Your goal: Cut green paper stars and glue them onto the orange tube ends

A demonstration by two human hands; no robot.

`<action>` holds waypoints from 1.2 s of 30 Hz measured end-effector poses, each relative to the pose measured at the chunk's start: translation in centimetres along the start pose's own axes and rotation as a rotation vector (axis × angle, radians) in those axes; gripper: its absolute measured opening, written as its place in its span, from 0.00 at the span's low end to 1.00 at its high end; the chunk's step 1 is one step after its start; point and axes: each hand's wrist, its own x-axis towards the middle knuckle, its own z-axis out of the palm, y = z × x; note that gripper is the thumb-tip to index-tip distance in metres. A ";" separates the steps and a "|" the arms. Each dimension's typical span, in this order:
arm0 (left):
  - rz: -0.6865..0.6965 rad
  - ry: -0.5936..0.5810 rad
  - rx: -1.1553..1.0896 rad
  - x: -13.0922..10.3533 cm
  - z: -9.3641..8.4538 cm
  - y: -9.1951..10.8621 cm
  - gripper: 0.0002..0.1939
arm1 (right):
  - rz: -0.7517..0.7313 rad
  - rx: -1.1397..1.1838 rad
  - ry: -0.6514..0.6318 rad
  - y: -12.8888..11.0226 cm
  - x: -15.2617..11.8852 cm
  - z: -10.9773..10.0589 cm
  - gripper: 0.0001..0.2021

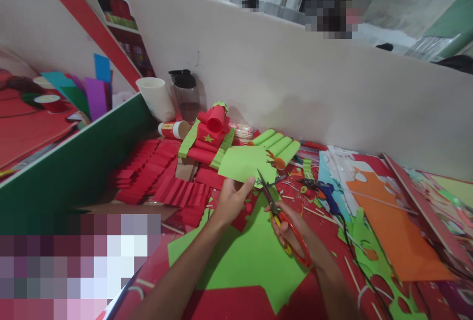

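Observation:
My left hand [234, 198] pinches the lower edge of a light green sheet of paper [242, 161], thumb on top. In my right hand [290, 226] is a pair of scissors [295, 236] with red and yellow handles, fingers through the loops. Its blades stand apart at the sheet's right corner, where the edge is cut into jagged points. Beneath both hands lies a larger green sheet [236, 256], over red paper [229, 303]. Just behind the held sheet are several rolled green paper tubes [283, 145] with orange ends.
Pleated red paper strips [148, 167] lie at left, near a red and green paper figure [210, 138]. A white cup [155, 98] and a clear bottle [186, 96] stand by the white partition [295, 74]. A blue glue gun [327, 194] and orange paper [391, 226] lie right.

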 end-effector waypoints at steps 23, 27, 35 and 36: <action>0.056 -0.020 -0.037 0.1 0.0 0.6 0.21 | -0.029 0.104 -0.075 0.0 -1.4 -1.4 0.36; 0.038 -0.049 -0.062 0.3 0.1 0.8 0.17 | 0.018 0.122 -0.055 -0.7 -1.7 -1.8 0.29; 0.060 -0.069 -0.114 1.3 1.4 1.3 0.13 | -0.044 0.165 -0.063 -0.3 -2.3 -3.1 0.30; 0.088 -0.076 -0.123 1.6 1.7 1.6 0.14 | -0.062 0.176 -0.079 -0.2 -2.3 -3.3 0.32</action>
